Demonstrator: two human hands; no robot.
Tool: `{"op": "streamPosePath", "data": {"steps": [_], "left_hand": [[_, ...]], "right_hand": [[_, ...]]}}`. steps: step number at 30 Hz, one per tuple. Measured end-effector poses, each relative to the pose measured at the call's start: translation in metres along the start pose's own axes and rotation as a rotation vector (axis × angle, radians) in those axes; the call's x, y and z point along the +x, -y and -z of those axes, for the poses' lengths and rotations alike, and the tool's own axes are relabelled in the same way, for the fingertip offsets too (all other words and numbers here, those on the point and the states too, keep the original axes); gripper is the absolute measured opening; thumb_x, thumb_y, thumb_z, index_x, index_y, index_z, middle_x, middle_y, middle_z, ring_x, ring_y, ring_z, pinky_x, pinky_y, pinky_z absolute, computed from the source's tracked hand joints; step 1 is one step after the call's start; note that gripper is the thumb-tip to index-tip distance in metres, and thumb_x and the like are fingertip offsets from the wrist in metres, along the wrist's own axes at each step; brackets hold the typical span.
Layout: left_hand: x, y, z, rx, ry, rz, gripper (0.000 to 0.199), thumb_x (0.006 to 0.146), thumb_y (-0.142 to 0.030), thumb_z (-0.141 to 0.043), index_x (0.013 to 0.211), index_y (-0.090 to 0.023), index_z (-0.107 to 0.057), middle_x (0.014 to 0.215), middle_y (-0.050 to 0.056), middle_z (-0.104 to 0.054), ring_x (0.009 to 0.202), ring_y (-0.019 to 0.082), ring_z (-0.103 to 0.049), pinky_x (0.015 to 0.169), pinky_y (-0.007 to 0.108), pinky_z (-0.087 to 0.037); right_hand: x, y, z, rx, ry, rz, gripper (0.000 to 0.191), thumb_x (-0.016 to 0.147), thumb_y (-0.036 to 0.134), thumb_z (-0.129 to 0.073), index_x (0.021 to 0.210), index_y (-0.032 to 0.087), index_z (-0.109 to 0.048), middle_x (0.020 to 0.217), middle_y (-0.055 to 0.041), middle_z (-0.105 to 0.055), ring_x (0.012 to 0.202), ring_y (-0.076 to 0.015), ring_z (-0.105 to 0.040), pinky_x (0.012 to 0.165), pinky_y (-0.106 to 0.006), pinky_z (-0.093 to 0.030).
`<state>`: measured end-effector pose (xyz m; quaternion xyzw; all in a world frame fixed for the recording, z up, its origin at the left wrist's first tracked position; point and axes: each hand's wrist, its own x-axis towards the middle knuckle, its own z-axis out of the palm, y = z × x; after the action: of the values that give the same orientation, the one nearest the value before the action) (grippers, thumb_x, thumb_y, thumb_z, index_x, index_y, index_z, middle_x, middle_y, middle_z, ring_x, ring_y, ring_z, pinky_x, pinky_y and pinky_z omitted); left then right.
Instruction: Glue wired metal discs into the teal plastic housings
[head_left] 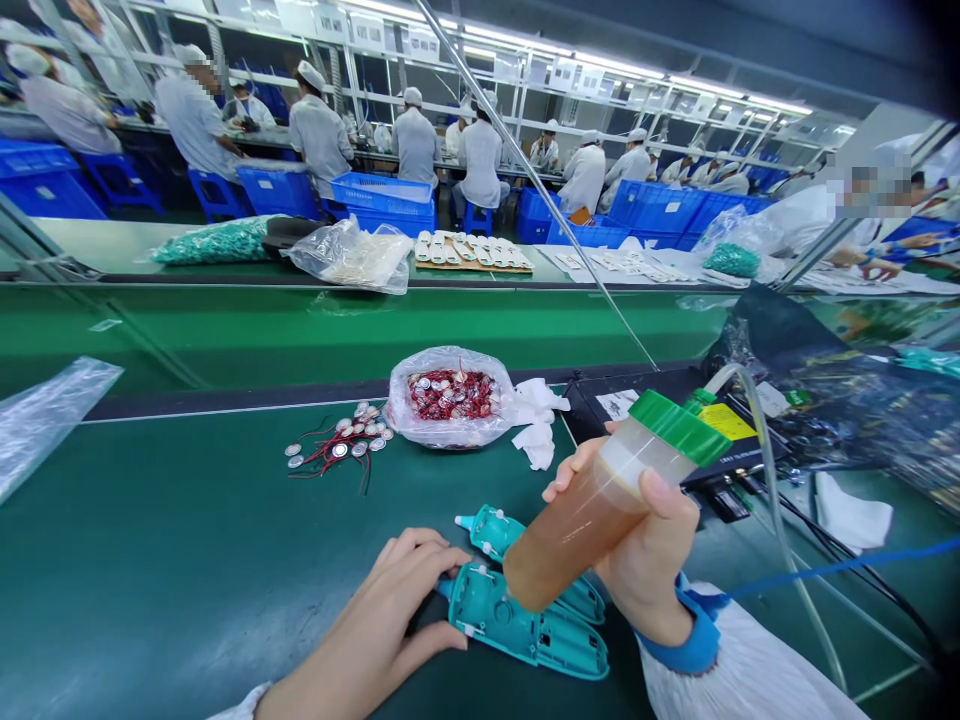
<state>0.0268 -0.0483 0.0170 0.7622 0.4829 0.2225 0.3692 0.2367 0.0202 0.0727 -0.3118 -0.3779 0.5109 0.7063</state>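
Head cam view, heads up: the clear plastic tube [772, 500] tugging on the amber-filled plastic syringe with the green cap [577, 520] could tilt it and drip amber fluid onto the teal plastic housing [517, 625] if you swing too far. Your right hand [645, 540] is closed firmly round that syringe, holding it angled over the housing; your left hand [367, 625] sits half open, fingers resting on the housing, just beside the syringe.
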Motion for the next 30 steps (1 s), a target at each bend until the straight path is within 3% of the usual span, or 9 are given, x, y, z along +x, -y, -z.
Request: {"op": "streamPosePath", "data": {"steps": [11,30], "left_hand": [[0.0016,-0.0022,0.0015,0.019,-0.019,-0.033,0.049,0.088,-0.037,-0.06,0.134,-0.04,-0.043,0.117,0.004,-0.06,0.111,0.024,-0.051,0.093,0.038,-0.047],[0.0018,-0.0014,0.0017,0.037,-0.029,-0.04,0.048,0.088,-0.038,-0.06,0.134,-0.038,-0.045,0.116,0.005,-0.06,0.11,0.025,-0.052,0.092,0.037,-0.048]], "right_hand": [[0.0007,0.0025,-0.0011,0.005,-0.009,0.002,0.027,0.067,0.041,-0.06,0.088,0.024,-0.06,0.058,0.001,-0.062,0.047,-0.0185,-0.058,0.042,-0.031,-0.05],[-0.0004,0.0024,0.0003,0.043,0.019,-0.037,0.023,0.069,0.039,-0.059,0.088,0.026,-0.06,0.059,-0.0002,-0.062,0.047,-0.0191,-0.058,0.041,-0.032,-0.048]]}}
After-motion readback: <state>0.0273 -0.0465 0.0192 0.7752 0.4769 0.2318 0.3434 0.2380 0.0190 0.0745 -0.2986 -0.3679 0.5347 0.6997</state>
